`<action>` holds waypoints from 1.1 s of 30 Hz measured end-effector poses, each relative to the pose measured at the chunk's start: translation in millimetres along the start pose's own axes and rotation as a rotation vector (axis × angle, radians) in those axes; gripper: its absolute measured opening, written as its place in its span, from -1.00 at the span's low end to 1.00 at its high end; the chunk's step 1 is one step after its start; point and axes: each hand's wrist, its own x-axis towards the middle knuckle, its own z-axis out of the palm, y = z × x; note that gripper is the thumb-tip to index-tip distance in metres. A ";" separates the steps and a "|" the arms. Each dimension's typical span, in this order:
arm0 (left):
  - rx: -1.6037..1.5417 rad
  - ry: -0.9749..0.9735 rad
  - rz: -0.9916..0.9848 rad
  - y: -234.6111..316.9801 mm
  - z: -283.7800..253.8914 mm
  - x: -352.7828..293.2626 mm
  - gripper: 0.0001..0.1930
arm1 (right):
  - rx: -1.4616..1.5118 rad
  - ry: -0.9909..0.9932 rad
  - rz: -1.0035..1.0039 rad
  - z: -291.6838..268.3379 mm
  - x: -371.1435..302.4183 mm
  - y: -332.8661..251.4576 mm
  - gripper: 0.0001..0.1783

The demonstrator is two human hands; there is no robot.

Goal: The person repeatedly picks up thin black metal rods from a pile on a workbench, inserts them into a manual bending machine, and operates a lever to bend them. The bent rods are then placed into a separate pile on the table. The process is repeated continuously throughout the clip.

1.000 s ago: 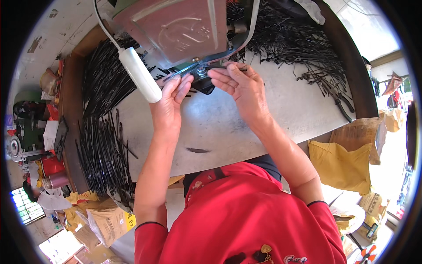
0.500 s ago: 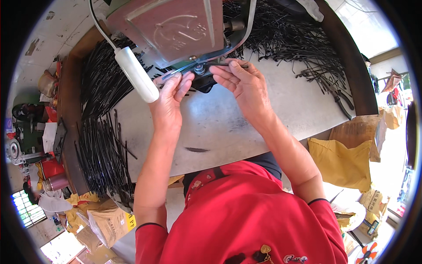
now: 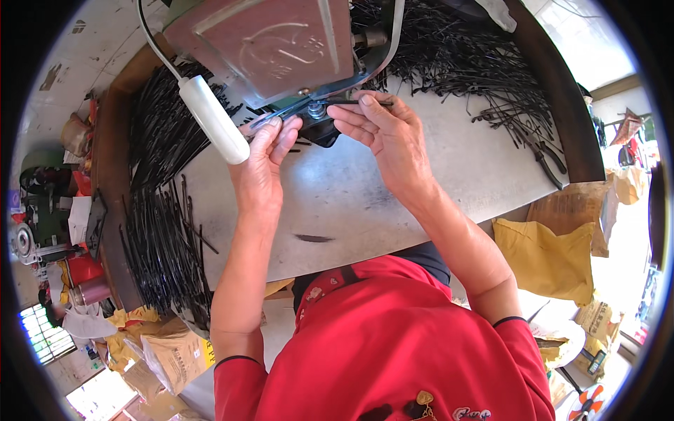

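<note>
A machine with a reddish-brown housing (image 3: 281,49) stands at the table's far side. Under it shows a small round metal post (image 3: 316,110) above a dark base plate. My left hand (image 3: 258,172) is closed, thumb and fingers pinching a thin dark strip (image 3: 281,112) just left of the post. On the post's other side, my right hand (image 3: 393,144) pinches a thin black strip (image 3: 342,102) between thumb and fingers. Whether both hands hold one and the same strip, I cannot tell. A white tube lamp (image 3: 214,119) hangs partly in front of my left hand.
Bundles of long black strips (image 3: 165,249) lie along the table's left side. A tangled heap of them (image 3: 463,56) fills the far right. Pliers (image 3: 540,158) with dark handles rest near the right wooden rim (image 3: 558,91). A yellow sack (image 3: 544,259) hangs beyond the right edge.
My left hand has shifted slightly left, still pinching its strip. My right hand stays nearly in place with fingers closed. The machine and lamp appear a little further left in view.
</note>
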 end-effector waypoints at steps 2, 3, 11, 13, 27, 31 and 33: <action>-0.018 0.012 -0.021 -1.6 3.8 0.8 -0.85 | 0.033 0.026 0.018 -2.1 3.3 1.6 -0.73; -0.025 0.017 -0.030 -2.2 5.1 1.7 -0.85 | 0.051 0.038 0.027 -3.3 5.1 3.2 -0.73; 0.131 -0.047 -0.038 0.0 -0.4 11.7 -0.82 | -0.049 -0.012 0.195 -11.4 14.3 -11.8 -0.69; 0.191 -0.043 -0.051 8.4 0.2 11.4 -0.71 | -0.006 -0.069 0.234 -17.8 23.7 -17.0 -0.68; -0.269 0.007 -0.180 -22.6 -22.9 40.5 -0.77 | -0.389 0.014 0.104 -27.8 -5.1 -16.3 -0.76; -0.341 -0.001 -0.156 -17.0 -54.6 54.2 -0.79 | -0.552 -0.193 -0.116 -28.2 -66.9 -46.8 -0.73; -0.323 0.028 -0.174 -13.8 -62.3 51.8 -0.86 | 0.151 -0.533 0.204 -4.0 -93.9 -75.4 -0.73</action>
